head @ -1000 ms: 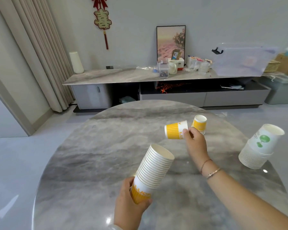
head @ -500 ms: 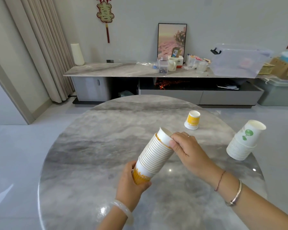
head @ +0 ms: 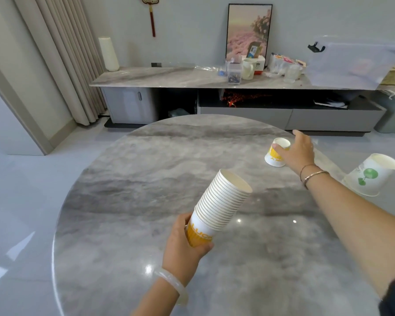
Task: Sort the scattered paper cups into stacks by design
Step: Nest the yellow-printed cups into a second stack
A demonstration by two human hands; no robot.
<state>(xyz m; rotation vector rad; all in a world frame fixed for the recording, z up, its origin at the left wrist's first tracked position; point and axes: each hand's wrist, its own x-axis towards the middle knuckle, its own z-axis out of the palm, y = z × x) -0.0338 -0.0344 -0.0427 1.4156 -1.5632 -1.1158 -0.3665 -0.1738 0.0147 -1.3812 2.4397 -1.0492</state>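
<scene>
Right hand (head: 299,153): moved from stack top to the lone yellow-banded white paper cup (head: 274,159) at the far right of the round grey marble desk (head: 146,179); fingers spread, thumb touching. Left hand (head: 185,245): gripped the tilted stack of yellow-banded paper cups (head: 221,204). Next, probably: close, lift, nest.

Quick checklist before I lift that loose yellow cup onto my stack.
1. Left hand grips stack: ok.
2. Stack mouth open, tilted up: ok.
3. Cup matches stack, yellow: ok.
4. Right hand closed round cup: not ok, thumb touches, fingers open.
5. Cup turned for nesting: not ok, rim down.
6. Green stack apart from cup: ok.
</scene>
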